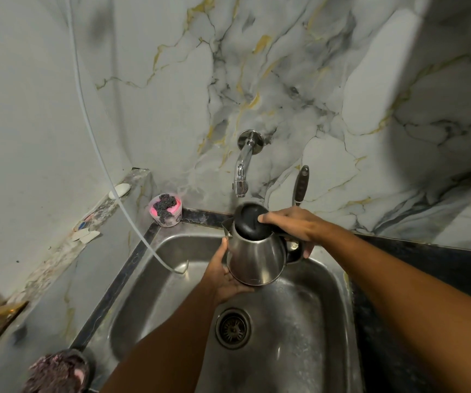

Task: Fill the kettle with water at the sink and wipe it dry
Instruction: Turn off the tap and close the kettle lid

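A steel kettle (pixel 257 258) with a black lid and black handle hangs over the steel sink (pixel 155 282), just below the chrome tap (pixel 241 177) on the marble wall. My right hand (pixel 292 225) grips the handle, its thumb resting on the shut lid. Under the kettle's base and left side, my left hand (pixel 223 275) cups it. The spout points left. No water shows at the tap's mouth.
A pink tub (pixel 166 212) with a steel scourer sits at the sink's back left corner. A thin white hose (pixel 132 222) curves down into the basin. A black utensil handle (pixel 301 185) leans on the wall. A dark scrubby thing (pixel 58 373) lies at the bottom left.
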